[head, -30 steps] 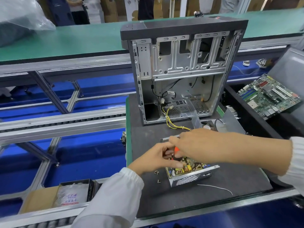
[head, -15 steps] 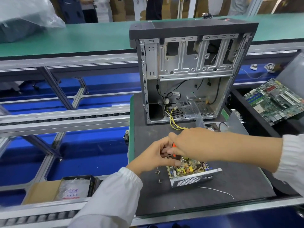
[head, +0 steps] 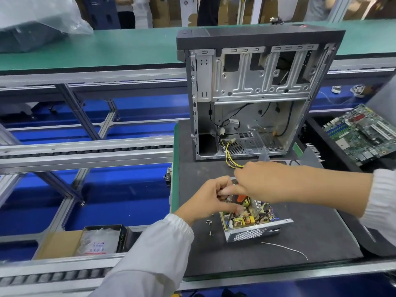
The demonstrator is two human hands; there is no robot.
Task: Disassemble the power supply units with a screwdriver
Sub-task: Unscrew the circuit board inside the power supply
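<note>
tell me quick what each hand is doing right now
Left hand: fingers curled at the power supply unit; what they hold cannot be told.
Right hand: grips the orange-handled screwdriver.

Behind my hands: a tall open grey metal computer case [head: 255,93] stands upright on the dark grey foam work mat [head: 321,236], walling off the far side.
Between case and hands: yellow wires [head: 230,159] trail out of the case across the mat.
Middle: the opened silver metal power supply box [head: 255,230] with its exposed circuit board lies under both my hands, left hand [head: 211,199] and right hand [head: 261,182] crowded over its far end.
Left of the box: small loose screws [head: 209,221] dot the mat.
Near edge: I see bare mat, crossed by a thin white wire [head: 285,248].
Right side: bare mat under my forearm.
</note>
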